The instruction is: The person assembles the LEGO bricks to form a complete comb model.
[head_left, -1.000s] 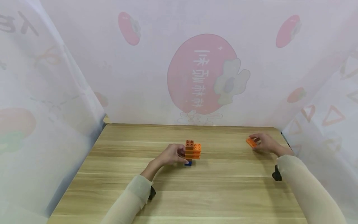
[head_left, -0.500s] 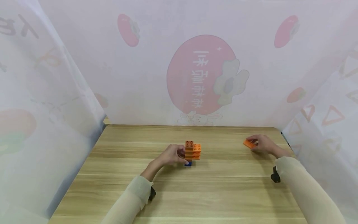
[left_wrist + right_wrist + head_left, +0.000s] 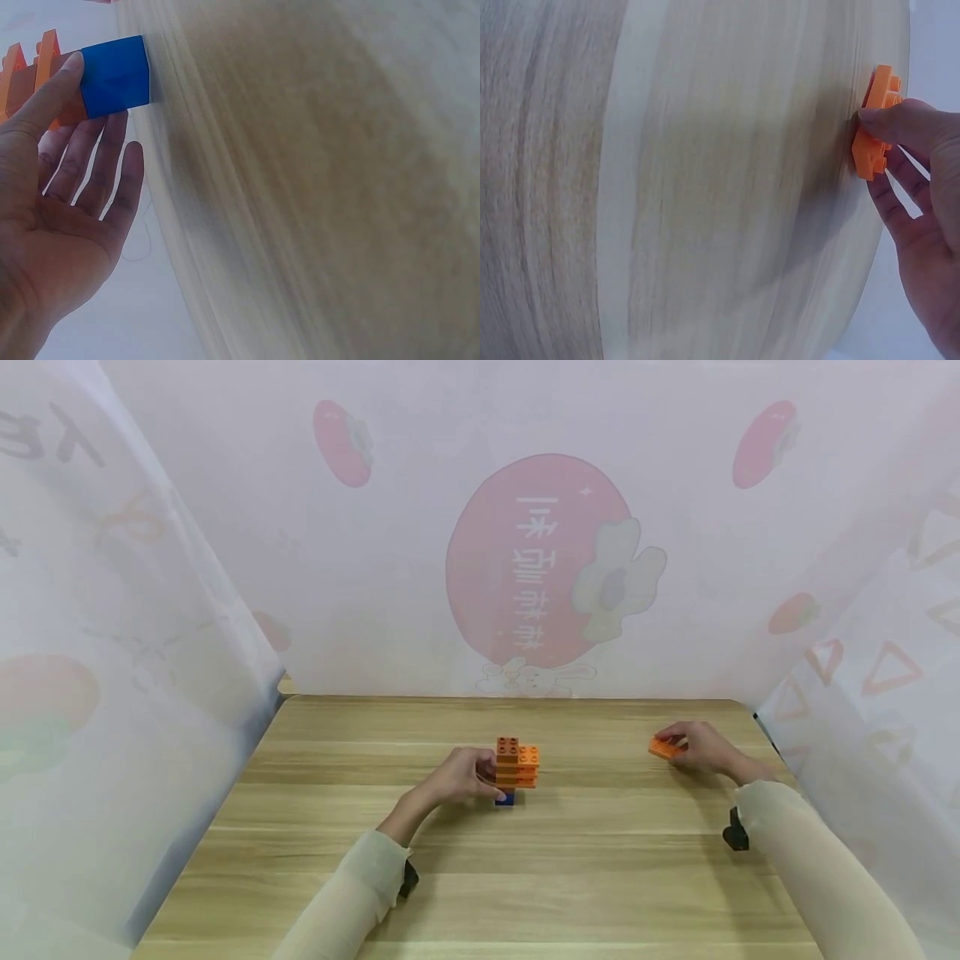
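My left hand (image 3: pixel 457 774) pinches the lower part of a stack of toy building bricks (image 3: pixel 507 752) near the middle of the table. The stack has a blue brick (image 3: pixel 115 76) at its base, then brown bricks alternating with flat orange plates that jut out to the right, and a brown brick on top. At the far right, my right hand (image 3: pixel 708 748) pinches a flat orange building brick (image 3: pixel 663 747) between thumb and fingers. In the right wrist view, this orange brick (image 3: pixel 877 127) shows studs facing the palm side and sits close over the wood.
The wooden table (image 3: pixel 585 877) has a rounded back edge. Behind it hangs a pale printed curtain (image 3: pixel 405 610), with similar sheets at the left and right sides. A small black device (image 3: pixel 737 831) shows below the right sleeve.
My right hand has shifted slightly left, and the orange brick has turned to lie more sideways in its fingers. The left hand and the stack have stayed in place.
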The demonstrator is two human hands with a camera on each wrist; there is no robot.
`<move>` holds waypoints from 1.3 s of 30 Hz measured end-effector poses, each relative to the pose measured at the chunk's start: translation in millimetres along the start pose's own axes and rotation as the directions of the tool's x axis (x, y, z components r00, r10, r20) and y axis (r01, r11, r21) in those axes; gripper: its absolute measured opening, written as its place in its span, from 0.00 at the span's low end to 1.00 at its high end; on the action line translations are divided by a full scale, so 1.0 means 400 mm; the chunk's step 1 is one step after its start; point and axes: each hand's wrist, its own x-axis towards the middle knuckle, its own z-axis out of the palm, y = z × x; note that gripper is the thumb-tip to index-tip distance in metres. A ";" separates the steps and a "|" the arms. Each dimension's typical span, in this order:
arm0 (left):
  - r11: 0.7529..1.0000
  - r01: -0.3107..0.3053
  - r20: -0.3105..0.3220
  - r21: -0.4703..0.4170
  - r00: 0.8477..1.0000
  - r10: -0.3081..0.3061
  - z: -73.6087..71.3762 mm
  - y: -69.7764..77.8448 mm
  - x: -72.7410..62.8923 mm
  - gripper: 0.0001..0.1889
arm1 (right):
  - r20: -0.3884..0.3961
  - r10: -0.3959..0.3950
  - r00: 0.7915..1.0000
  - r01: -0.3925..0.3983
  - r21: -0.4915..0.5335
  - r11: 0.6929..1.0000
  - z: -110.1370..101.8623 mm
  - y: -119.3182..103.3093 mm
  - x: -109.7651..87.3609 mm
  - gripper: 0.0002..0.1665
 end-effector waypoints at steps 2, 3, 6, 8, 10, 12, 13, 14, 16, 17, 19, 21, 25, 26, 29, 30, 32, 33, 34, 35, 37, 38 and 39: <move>1.000 0.003 0.000 0.001 1.000 -0.003 0.001 0.000 0.000 0.15 | -0.005 -0.013 1.000 0.013 -0.003 1.000 0.000 -0.003 0.002 0.25; 1.000 0.002 -0.001 0.002 1.000 -0.002 0.001 0.000 0.000 0.15 | -0.010 -0.024 1.000 0.024 -0.006 1.000 0.001 -0.004 0.003 0.25; 1.000 -0.004 -0.004 0.006 1.000 0.004 0.001 0.000 0.000 0.15 | -0.029 -0.054 0.998 0.054 -0.011 0.998 0.000 -0.009 0.008 0.25; 1.000 -0.009 -0.004 0.004 1.000 0.009 0.000 0.002 0.001 0.15 | -0.033 -0.070 0.997 0.069 -0.014 0.998 -0.001 -0.013 0.011 0.24; 1.000 -0.016 -0.003 0.003 1.000 0.016 0.000 0.002 0.002 0.15 | -0.030 -0.077 0.997 0.077 -0.014 0.997 -0.004 -0.020 0.014 0.24; 1.000 -0.022 -0.001 0.000 1.000 0.022 0.000 0.002 0.002 0.15 | -0.026 -0.084 0.996 0.084 -0.016 0.996 -0.006 -0.028 0.017 0.24; 1.000 -0.021 0.000 -0.001 1.000 0.021 0.000 0.002 0.002 0.15 | -0.022 -0.083 0.996 0.083 -0.018 0.996 -0.008 -0.033 0.019 0.24; 1.000 -0.026 0.001 0.000 1.000 0.026 0.000 0.000 0.003 0.15 | -0.022 -0.086 0.996 0.086 -0.023 0.996 -0.008 -0.038 0.021 0.24; 1.000 -0.025 0.002 -0.005 1.000 0.025 0.000 0.000 0.002 0.15 | -0.024 -0.087 0.996 0.086 -0.036 0.996 -0.009 -0.049 0.025 0.24; 1.000 -0.029 0.003 -0.008 1.000 0.029 0.000 -0.001 0.003 0.15 | -0.027 -0.087 0.996 0.086 -0.043 0.995 -0.010 -0.055 0.028 0.24; 0.999 -0.033 0.005 -0.017 0.999 0.033 0.000 -0.001 0.002 0.15 | -0.030 -0.093 0.995 0.092 -0.050 0.995 -0.011 -0.069 0.033 0.25; 0.999 -0.033 0.007 -0.026 0.999 0.034 0.000 0.000 0.001 0.15 | -0.028 -0.106 0.994 0.105 -0.051 0.993 -0.014 -0.085 0.037 0.26; 0.999 -0.030 0.007 -0.027 1.000 0.030 -0.001 0.001 0.001 0.15 | -0.014 -0.129 0.992 0.128 -0.044 0.991 -0.020 -0.120 0.047 0.26; 0.999 -0.028 0.007 -0.024 1.000 0.028 -0.001 0.002 0.001 0.15 | -0.010 -0.127 0.992 0.127 -0.046 0.991 -0.021 -0.128 0.049 0.26; 0.999 -0.032 0.006 -0.021 0.999 0.032 -0.001 0.000 0.001 0.15 | 0.004 -0.125 0.992 0.125 -0.051 0.991 -0.022 -0.148 0.056 0.25; 0.999 -0.032 0.006 -0.021 0.999 0.032 -0.001 0.000 0.001 0.15 | 0.006 -0.123 0.992 0.123 -0.052 0.991 -0.022 -0.154 0.059 0.25; 0.999 -0.032 0.006 -0.018 0.999 0.032 0.000 -0.001 0.002 0.15 | 0.006 -0.135 0.991 0.135 -0.058 0.989 -0.022 -0.167 0.063 0.25; 0.999 -0.032 0.006 -0.018 0.999 0.032 0.000 -0.002 0.002 0.15 | 0.003 -0.143 0.990 0.143 -0.061 0.988 -0.021 -0.173 0.066 0.25; 0.999 -0.030 0.006 -0.017 1.000 0.030 0.000 -0.001 0.002 0.15 | -0.001 -0.156 0.988 0.156 -0.062 0.986 -0.021 -0.180 0.068 0.25; 0.999 -0.029 0.005 -0.015 1.000 0.029 0.001 -0.002 0.002 0.15 | -0.006 -0.172 0.985 0.171 -0.064 0.983 -0.021 -0.186 0.070 0.25; 1.000 -0.023 0.005 -0.011 1.000 0.023 0.001 -0.001 0.002 0.15 | -0.014 -0.203 0.979 0.202 -0.070 0.977 -0.020 -0.202 0.075 0.25; 1.000 -0.023 0.004 -0.012 1.000 0.024 0.001 -0.001 0.002 0.15 | -0.018 -0.222 0.975 0.221 -0.075 0.973 -0.020 -0.210 0.077 0.25; 1.000 -0.024 0.004 -0.012 1.000 0.024 0.002 0.000 0.001 0.15 | -0.020 -0.231 0.973 0.229 -0.075 0.971 -0.021 -0.220 0.080 0.25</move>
